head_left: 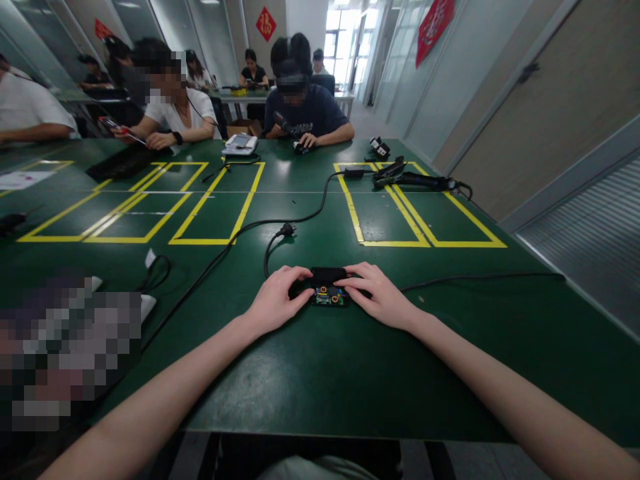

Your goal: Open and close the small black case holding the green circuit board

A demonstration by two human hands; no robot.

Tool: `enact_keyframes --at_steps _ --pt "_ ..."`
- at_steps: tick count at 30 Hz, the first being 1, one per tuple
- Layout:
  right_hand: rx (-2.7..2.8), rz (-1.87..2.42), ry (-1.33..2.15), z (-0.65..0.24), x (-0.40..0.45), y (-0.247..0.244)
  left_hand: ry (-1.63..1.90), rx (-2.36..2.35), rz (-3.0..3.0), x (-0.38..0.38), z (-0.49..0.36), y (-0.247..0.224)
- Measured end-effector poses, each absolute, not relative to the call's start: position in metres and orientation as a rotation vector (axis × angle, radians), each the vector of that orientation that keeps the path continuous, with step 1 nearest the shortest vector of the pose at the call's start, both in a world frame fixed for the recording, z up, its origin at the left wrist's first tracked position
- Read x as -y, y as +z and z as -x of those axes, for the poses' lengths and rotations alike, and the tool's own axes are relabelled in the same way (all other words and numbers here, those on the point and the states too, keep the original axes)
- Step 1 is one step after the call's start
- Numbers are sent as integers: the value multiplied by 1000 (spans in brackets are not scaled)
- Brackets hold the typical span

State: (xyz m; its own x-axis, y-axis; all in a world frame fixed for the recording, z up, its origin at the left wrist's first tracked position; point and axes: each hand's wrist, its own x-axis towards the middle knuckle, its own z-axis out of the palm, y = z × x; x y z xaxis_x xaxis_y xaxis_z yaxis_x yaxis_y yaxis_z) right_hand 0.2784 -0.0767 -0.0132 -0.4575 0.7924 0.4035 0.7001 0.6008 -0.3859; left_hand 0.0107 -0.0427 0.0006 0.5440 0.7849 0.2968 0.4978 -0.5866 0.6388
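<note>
Between my two hands, an opened power adapter lies on the green table. Its black cover half sits at the far side, tilted away from the exposed circuit board. Two copper-coloured coils and green and yellow parts show on the board. My left hand grips the left side, thumb near the board and fingers at the cover. From the right, my right hand holds the cover's edge and the board side with its fingertips. A black cord with a plug runs out behind my left hand.
A thin black cable runs off to the right. Another long cord crosses the table to a black adapter. Yellow tape marks rectangles. Black tools or parts lie at far right. Co-workers sit opposite.
</note>
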Motion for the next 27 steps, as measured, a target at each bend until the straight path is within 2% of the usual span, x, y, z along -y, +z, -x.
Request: enact_keyframes --at_steps 7,27 --pt "2088 1128 402 -276 78 -12 775 -1020 -2225 44 -13 0" --pt "1913 1141 627 -270 82 -1 854 -938 -2042 46 -15 2"
